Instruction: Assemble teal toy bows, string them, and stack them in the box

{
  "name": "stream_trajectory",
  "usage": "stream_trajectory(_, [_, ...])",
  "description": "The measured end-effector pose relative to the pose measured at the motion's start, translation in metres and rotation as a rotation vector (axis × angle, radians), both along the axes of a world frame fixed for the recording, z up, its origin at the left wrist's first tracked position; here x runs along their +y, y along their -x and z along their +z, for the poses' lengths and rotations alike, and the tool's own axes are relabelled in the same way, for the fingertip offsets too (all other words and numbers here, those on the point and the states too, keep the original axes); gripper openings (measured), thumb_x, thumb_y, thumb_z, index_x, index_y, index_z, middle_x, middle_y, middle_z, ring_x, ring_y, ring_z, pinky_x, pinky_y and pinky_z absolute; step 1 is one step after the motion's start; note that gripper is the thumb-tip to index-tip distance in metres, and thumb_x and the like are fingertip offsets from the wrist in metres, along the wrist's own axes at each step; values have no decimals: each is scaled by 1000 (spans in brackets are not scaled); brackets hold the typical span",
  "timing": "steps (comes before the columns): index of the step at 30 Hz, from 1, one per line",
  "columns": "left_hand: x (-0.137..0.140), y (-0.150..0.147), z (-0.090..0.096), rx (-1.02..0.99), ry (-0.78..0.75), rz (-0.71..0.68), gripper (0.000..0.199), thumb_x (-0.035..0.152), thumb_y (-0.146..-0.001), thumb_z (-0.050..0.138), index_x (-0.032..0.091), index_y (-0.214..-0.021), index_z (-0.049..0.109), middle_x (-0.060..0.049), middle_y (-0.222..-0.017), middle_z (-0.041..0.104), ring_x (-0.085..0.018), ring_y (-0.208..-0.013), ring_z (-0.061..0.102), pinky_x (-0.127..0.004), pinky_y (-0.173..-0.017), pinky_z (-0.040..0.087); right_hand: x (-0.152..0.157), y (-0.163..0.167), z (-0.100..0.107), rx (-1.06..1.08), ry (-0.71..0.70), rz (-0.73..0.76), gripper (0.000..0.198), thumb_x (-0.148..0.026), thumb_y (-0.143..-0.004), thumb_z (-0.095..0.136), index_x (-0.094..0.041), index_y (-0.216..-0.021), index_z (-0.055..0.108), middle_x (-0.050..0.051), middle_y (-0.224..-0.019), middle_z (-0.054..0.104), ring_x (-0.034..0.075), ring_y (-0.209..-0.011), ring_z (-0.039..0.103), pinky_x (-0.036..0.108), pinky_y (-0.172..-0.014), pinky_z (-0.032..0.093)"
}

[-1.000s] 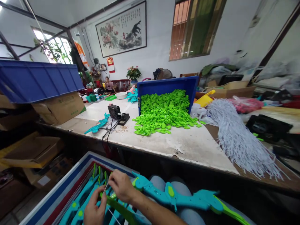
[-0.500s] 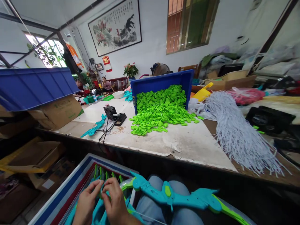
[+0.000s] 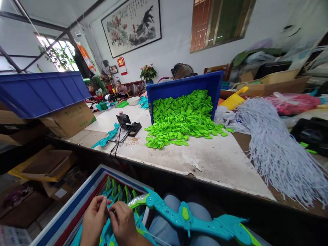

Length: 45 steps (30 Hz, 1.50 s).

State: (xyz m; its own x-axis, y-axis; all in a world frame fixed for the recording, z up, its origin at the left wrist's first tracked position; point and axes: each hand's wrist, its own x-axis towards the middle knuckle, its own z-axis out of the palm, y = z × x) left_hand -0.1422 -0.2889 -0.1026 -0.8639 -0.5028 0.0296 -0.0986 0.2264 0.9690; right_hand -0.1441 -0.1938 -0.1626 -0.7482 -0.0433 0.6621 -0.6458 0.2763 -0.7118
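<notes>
A turquoise and green toy bow (image 3: 186, 213) lies across my knees. Its left limb ends close behind my hands, and its right end runs toward the bottom of the view. My left hand (image 3: 93, 218) is closed in a pinch, with a bit of white string (image 3: 106, 201) showing at the fingertips. Right beside it, my right hand (image 3: 123, 218) has thumb and fingers pressed together on the same string. A thin white line also stretches from below my right wrist toward the lower middle. Beneath both hands, more turquoise and green bows (image 3: 120, 191) fill a striped box (image 3: 66, 218).
Across the table (image 3: 205, 164), a tipped blue crate (image 3: 184, 83) spills green plastic pieces (image 3: 179, 119). White strings (image 3: 276, 147) lie in a heap at right. A black soldering-type stand (image 3: 128, 125) and a turquoise part (image 3: 107, 136) sit at left. A person (image 3: 121, 89) sits far behind.
The view has swung slightly left, so the scene sits further right. My hands stay pinched together above the box, fingers shifted a little, and the white string shows more clearly.
</notes>
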Motion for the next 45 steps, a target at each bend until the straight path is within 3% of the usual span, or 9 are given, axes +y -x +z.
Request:
stream_trajectory(5, [3,3,-2,-97,-280,11,57,57,-40,79,15,-72,57,-2,-62,63,-12,-48,52,-23,-39,41,5,2,1,66,-87,23,24,-25,-93,33,-21,-78,52,3,-70,61,16,-63,56,27,-57,37])
stream_trajectory(9, [3,6,-6,-102,-305,1,56,56,-40,80,15,-71,58,2,-55,59,-11,-45,51,-22,-39,41,10,5,7,43,-96,35,22,-23,-92,36,-20,-80,55,3,-72,61,16,-66,56,27,-58,38])
stream_trajectory(14, [-2,4,-4,-163,-315,-91,53,52,-45,81,14,-77,65,1,-57,61,-14,-52,57,-23,-46,47,18,16,19,-191,42,51,17,-16,-86,47,-20,-77,60,2,-74,60,13,-67,56,23,-60,39])
stream_trajectory(19, [-6,2,6,-242,-300,-223,50,52,-47,81,12,-73,70,-3,-62,65,-16,-58,60,-25,-52,51,18,24,25,-229,144,82,17,-15,-84,51,-20,-76,65,1,-75,60,12,-70,57,22,-63,43])
stream_trajectory(26, [-3,4,3,-237,-361,-195,50,51,-45,83,12,-73,70,-3,-61,64,-15,-57,59,-24,-51,51,18,24,29,-336,270,182,19,-12,-80,55,-21,-80,72,1,-76,61,12,-73,60,22,-67,46])
stream_trajectory(32, [0,8,7,-219,-354,-234,47,51,-47,82,11,-70,70,-3,-61,64,-13,-57,56,-22,-50,50,15,25,28,-375,304,127,20,-11,-78,55,-21,-79,73,2,-76,63,12,-72,60,22,-66,48])
stream_trajectory(36, [9,8,18,-241,-373,-210,48,50,-40,83,12,-66,69,-2,-59,62,-13,-56,55,-23,-50,50,15,27,27,-362,262,134,20,-12,-79,55,-21,-81,73,3,-78,64,13,-74,61,23,-68,49])
stream_trajectory(41, [14,9,22,-226,-364,-195,38,49,-47,77,16,-62,66,-4,-60,64,-16,-59,58,-26,-52,51,21,25,30,-270,152,130,29,-14,-83,53,-22,-106,69,5,-88,67,15,-80,63,25,-73,50])
stream_trajectory(45, [7,11,13,-220,-368,-240,31,45,-55,73,16,-63,66,-5,-66,65,-18,-65,62,-26,-56,51,25,26,33,-200,121,192,18,-19,-86,56,-23,-93,72,3,-82,65,13,-76,62,22,-68,48])
